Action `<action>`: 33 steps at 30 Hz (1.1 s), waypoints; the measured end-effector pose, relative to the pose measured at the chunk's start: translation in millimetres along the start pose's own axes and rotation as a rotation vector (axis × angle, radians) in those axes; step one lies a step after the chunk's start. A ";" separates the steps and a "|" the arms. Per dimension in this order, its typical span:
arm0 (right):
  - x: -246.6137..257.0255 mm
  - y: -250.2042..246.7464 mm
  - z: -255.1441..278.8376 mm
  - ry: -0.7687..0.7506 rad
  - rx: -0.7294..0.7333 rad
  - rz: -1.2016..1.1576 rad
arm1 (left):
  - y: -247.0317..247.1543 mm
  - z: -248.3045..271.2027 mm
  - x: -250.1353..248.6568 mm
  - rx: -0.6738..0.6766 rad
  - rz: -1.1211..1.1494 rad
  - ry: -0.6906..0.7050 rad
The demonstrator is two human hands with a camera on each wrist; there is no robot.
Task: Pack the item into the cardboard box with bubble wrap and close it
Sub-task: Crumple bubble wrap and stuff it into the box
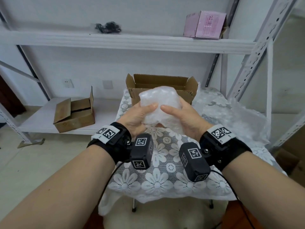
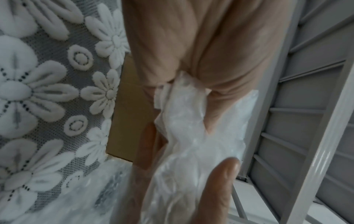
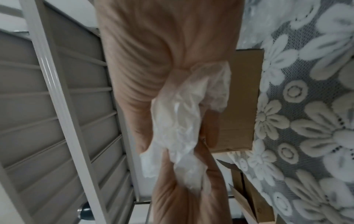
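A white bubble-wrapped bundle (image 1: 159,103) hangs above the table, just in front of the open cardboard box (image 1: 162,86). My left hand (image 1: 138,115) grips its left side with the thumb on top. On the opposite side my right hand (image 1: 183,116) curls round it. What is inside the wrap is hidden. The left wrist view shows the bubble wrap (image 2: 193,136) against my palm, with the other hand's thumb (image 2: 220,184) pressed on it. In the right wrist view the crumpled wrap (image 3: 184,124) sits between both hands, the box (image 3: 241,98) behind it.
A lace flower tablecloth (image 1: 165,176) covers the small table. Loose bubble wrap (image 1: 231,113) lies heaped at its right. A second brown box (image 1: 74,114) sits on the low shelf at left. A pink box (image 1: 205,24) stands on the upper shelf. Metal shelving uprights (image 1: 257,52) rise at right.
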State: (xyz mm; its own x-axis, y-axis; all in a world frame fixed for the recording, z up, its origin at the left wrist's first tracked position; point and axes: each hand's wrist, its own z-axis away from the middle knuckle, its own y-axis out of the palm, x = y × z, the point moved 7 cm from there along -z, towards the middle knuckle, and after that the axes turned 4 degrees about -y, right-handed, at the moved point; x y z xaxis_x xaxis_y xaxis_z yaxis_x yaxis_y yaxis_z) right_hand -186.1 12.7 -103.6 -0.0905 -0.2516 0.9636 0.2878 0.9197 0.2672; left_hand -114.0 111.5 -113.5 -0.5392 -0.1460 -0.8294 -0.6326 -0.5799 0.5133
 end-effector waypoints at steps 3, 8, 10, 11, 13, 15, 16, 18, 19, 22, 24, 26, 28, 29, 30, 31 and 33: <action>15.4 2.3 0.6 -0.041 -0.004 -0.037 | 7.9 0.8 -16.1 -0.013 -0.099 0.044; 57.7 -10.4 1.3 -0.142 -0.118 -0.046 | 27.7 6.9 -57.4 -0.109 -0.615 0.248; 77.7 -18.6 -0.5 -0.201 -0.167 -0.046 | 36.2 14.0 -83.5 -0.224 -0.800 0.483; 88.6 -22.1 -1.2 -0.238 -0.191 -0.058 | 38.6 17.6 -95.9 -0.291 -0.872 0.605; 109.4 -30.1 -5.4 -0.323 -0.250 -0.034 | 42.3 18.0 -114.3 -0.394 -1.038 0.760; 124.0 -37.0 -13.1 -0.397 -0.314 0.073 | 39.8 5.6 -120.3 -0.467 -1.294 0.720; 128.6 -38.2 -17.4 -0.422 -0.334 0.155 | 35.3 -3.0 -119.3 -0.481 -1.388 0.634; 132.6 -36.3 -25.5 -0.460 -0.333 0.350 | 18.8 -20.0 -109.5 -0.442 -1.417 0.424; 133.6 -33.5 -28.4 -0.487 -0.314 0.450 | 10.9 -25.5 -102.7 -0.410 -1.392 0.342; 132.6 -25.5 -36.2 -0.520 -0.248 0.737 | -3.6 -34.1 -84.7 -0.389 -1.498 0.244; 122.9 -25.6 -45.1 -0.444 -0.190 0.918 | -5.0 -37.5 -78.4 -0.402 -1.625 0.277; 112.5 -32.2 -53.9 -0.364 -0.167 1.024 | -4.3 -43.3 -70.5 -0.359 -1.680 0.301; 107.1 -42.0 -62.0 -0.319 -0.225 1.114 | -6.4 -52.1 -60.9 -0.291 -1.722 0.259; 107.1 -46.3 -64.2 -0.312 -0.282 1.191 | -6.5 -55.2 -55.6 -0.258 -1.758 0.229; 108.2 -49.0 -65.9 -0.308 -0.341 1.292 | -7.4 -58.6 -49.9 -0.236 -1.809 0.200; 109.4 -49.2 -66.8 -0.302 -0.392 1.392 | -7.8 -60.8 -45.2 -0.226 -1.874 0.180; 108.9 -43.9 -67.4 -0.288 -0.445 1.539 | -6.8 -62.7 -40.6 -0.217 -1.979 0.170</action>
State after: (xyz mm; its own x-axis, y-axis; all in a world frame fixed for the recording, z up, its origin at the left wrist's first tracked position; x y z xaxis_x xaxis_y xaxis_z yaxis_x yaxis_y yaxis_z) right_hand -144.3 -75.4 -9.7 0.3765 0.8803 0.2887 0.5029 0.0675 -0.8617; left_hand -53.0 71.1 -97.1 0.7517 0.6480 -0.1227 -0.1018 -0.0698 -0.9924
